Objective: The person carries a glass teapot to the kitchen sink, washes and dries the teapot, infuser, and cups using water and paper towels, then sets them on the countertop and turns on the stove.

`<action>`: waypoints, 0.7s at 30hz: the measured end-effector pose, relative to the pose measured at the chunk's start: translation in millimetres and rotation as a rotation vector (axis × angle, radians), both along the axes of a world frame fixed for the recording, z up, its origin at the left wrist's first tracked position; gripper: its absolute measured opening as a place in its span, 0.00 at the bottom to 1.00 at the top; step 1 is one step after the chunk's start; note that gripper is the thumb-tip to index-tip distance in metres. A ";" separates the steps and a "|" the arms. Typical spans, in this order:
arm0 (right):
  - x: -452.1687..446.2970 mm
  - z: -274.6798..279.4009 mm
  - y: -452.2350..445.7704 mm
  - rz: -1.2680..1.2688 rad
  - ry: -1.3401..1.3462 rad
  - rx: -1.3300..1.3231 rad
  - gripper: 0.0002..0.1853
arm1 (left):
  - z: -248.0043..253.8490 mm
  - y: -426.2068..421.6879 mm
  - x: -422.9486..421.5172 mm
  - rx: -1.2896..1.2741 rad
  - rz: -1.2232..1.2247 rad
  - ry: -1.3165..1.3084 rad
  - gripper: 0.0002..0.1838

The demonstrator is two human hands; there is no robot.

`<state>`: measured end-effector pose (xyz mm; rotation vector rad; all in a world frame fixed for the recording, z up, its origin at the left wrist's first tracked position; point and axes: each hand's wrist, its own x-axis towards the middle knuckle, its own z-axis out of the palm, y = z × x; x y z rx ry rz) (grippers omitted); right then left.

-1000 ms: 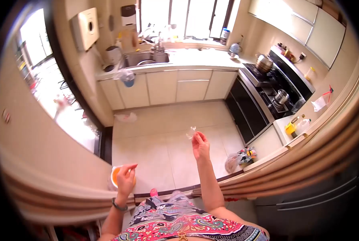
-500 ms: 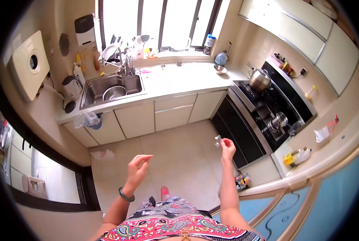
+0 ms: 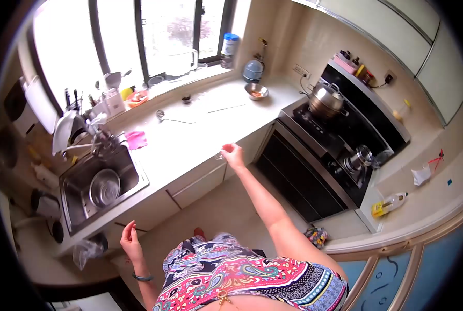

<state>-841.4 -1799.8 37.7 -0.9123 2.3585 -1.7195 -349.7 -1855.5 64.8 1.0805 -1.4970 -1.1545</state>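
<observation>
Head view, hands. Right hand (image 3: 232, 154): arm extended forward, thumb and fingertips pinching a small clear piece (image 3: 219, 155). Piece is seen against the front edge of the bench (image 3: 174, 147); contact with that edge cannot be judged. Its exact form is too small to make out. Left hand (image 3: 132, 246): released, fingers loosely bent with tips drawn near the thumb, held low in front of the cabinets, near the sink side. Dark band (image 3: 142, 278) on the left wrist.

Head view, bench. Slotted ladle (image 3: 160, 115) lies flat, handle pointing right. Thin stick (image 3: 226, 108) lies beyond the handle's end. Steel bowl (image 3: 256, 92) stands near the far right corner, orange-brown contents inside; blue-grey bottle (image 3: 253, 71) just behind it. Small dark object (image 3: 186, 98) near the window ledge. Pink cloth (image 3: 136, 140) beside the sink (image 3: 141, 177); a round steel basin (image 3: 105, 188) sits in the sink.

Head view, right side. Stove (image 3: 304, 116) carries a large lidded pot (image 3: 327, 100) at its far end and a smaller steel pot (image 3: 358, 158) at its near end, well apart. Bottle with yellow label (image 3: 389, 205) stands near the stove's near end.
</observation>
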 end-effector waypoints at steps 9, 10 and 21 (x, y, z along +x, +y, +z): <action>-221.9 -9.0 -104.4 -0.149 0.104 0.077 0.08 | 94.7 -139.3 -252.3 -0.062 -0.273 0.077 0.11; -248.4 -7.4 -127.4 -0.112 0.107 0.060 0.09 | 95.3 -148.1 -274.1 -0.056 -0.249 0.123 0.11; -412.6 -46.5 -353.8 0.306 0.314 0.244 0.09 | 44.8 -192.0 -416.5 0.282 0.079 0.006 0.12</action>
